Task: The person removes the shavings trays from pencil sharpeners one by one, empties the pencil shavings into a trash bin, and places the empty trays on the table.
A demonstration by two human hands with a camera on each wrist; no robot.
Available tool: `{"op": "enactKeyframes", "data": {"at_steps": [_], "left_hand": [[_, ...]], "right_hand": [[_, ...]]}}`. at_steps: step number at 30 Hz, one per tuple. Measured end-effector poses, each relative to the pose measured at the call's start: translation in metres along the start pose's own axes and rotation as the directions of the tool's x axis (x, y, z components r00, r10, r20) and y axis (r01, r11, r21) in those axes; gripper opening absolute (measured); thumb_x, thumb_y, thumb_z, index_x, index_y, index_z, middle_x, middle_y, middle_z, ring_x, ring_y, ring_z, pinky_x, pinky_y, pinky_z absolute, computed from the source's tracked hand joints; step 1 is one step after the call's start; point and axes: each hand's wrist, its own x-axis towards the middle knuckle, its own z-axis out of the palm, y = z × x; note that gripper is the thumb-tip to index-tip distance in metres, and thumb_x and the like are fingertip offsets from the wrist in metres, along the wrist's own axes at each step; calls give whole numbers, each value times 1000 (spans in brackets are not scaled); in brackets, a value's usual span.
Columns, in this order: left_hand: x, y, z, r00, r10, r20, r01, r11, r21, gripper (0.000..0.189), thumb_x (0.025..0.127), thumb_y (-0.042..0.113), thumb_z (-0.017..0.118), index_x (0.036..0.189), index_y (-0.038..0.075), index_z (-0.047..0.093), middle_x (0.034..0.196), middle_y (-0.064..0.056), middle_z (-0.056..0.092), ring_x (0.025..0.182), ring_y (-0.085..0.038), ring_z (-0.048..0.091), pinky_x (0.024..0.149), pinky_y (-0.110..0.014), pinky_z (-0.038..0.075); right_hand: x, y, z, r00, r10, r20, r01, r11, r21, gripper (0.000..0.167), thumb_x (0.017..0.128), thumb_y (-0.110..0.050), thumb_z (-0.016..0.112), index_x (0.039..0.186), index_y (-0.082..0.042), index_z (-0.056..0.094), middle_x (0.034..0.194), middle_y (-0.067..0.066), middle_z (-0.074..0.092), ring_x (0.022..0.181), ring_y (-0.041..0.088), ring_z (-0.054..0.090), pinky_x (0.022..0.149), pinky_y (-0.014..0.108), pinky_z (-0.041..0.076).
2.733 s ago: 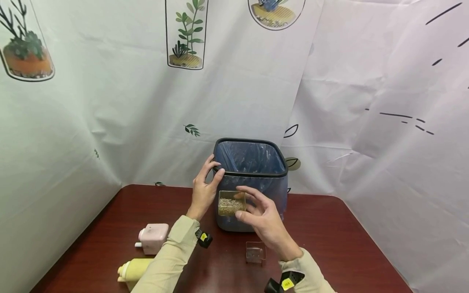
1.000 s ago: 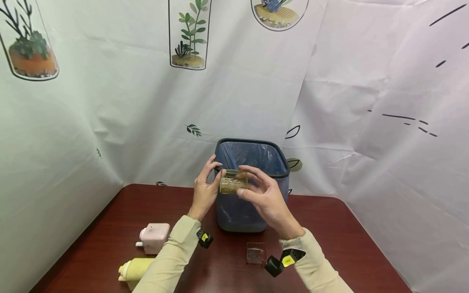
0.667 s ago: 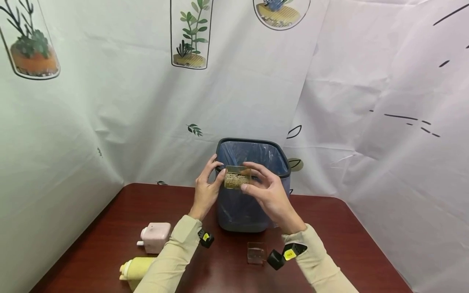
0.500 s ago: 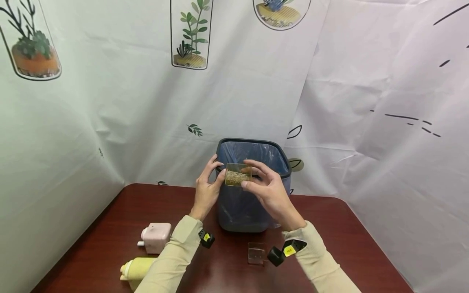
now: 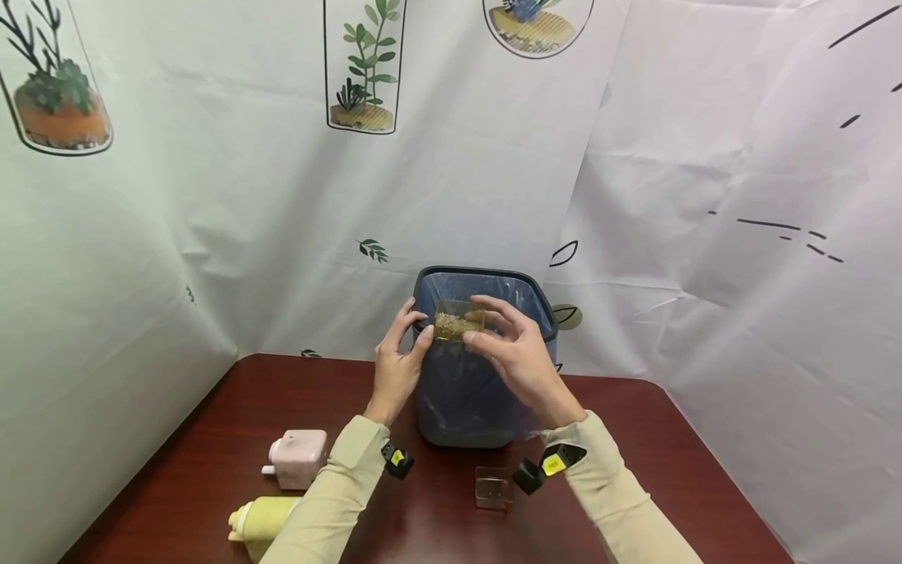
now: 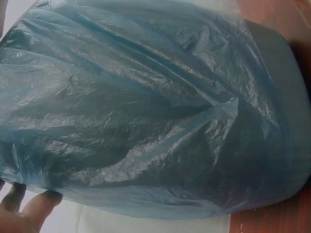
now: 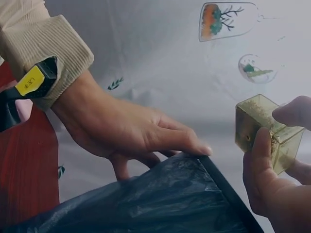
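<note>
My right hand (image 5: 521, 352) holds a small clear, yellowish pencil-sharpener shavings box (image 5: 453, 323) between thumb and fingers, over the near rim of a trash bin (image 5: 461, 395). Pale shavings (image 7: 256, 109) lie inside the box, seen through its walls in the right wrist view. My left hand (image 5: 396, 372) grips the bin's dark rim at the near left corner, thumb toward the front. A thin bluish bag (image 6: 146, 102) lines the bin and hangs down over its outside; it fills most of the left wrist view.
Left on the dark red table (image 5: 338, 392) stand a pink crank pencil sharpener (image 5: 299, 458) and a yellow one (image 5: 261, 517), partly hidden by my left sleeve. Another clear box (image 5: 492, 487) sits in front of the bin. A white printed cloth (image 5: 282, 235) hangs behind.
My right hand has raised the shavings box from in front of the bin up to its near rim, and slightly farther in the last half second. My left hand has stayed at the rim.
</note>
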Motion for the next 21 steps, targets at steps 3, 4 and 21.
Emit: {"op": "enactKeyframes", "data": {"at_steps": [3, 4, 21], "left_hand": [[-1, 6, -2, 1000, -20, -5, 20, 1000, -2, 26, 91, 19, 57, 116, 12, 58, 143, -11, 37, 130, -27, 37, 100, -50, 34], [-1, 6, -2, 1000, -26, -6, 26, 1000, -1, 26, 91, 20, 57, 116, 12, 58, 143, -10, 37, 131, -26, 37, 101, -50, 33], [-1, 4, -4, 1000, -16, -4, 16, 1000, -2, 25, 91, 23, 57, 115, 14, 58, 143, -9, 38, 131, -23, 36, 99, -51, 35]], "right_hand": [[3, -3, 0, 1000, 11, -13, -11, 1000, -4, 53, 82, -6, 67, 131, -12, 47, 127, 23, 43, 100, 25, 59, 84, 35, 49], [3, -3, 0, 1000, 15, -17, -15, 1000, -8, 54, 82, -7, 67, 131, -12, 47, 128, 23, 43, 100, 24, 59, 84, 35, 49], [22, -9, -12, 994, 6, -110, -35, 964, -264, 52, 81, -16, 70, 129, -22, 50, 124, 13, 49, 102, 24, 60, 82, 38, 49]]}}
